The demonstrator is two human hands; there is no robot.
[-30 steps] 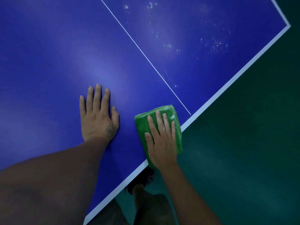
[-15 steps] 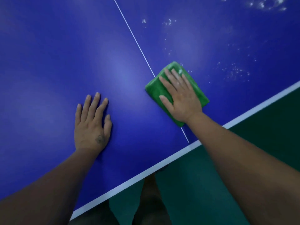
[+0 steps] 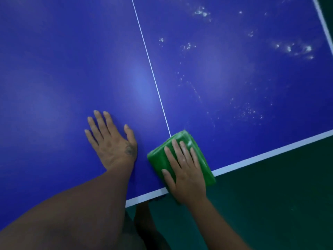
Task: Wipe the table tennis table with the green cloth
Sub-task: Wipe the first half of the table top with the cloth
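Note:
The blue table tennis table (image 3: 72, 69) fills most of the view, with a thin white centre line and a white edge stripe along its near side. A folded green cloth (image 3: 158, 157) lies at the near edge where the centre line ends, partly overhanging the edge. My right hand (image 3: 185, 172) presses flat on the cloth with straight fingers. My left hand (image 3: 111, 141) rests flat on the table just left of the cloth, fingers spread. White specks and smears (image 3: 248, 110) dot the table's right half.
A dark green floor (image 3: 270, 204) lies beyond the table's near edge at the lower right. My legs and a foot (image 3: 144, 222) show below the edge. The table's right corner stripe (image 3: 324, 27) appears at the top right.
My right hand has drawn the cloth back along the centre line from the middle of the table to the near edge. My left hand stays flat in place.

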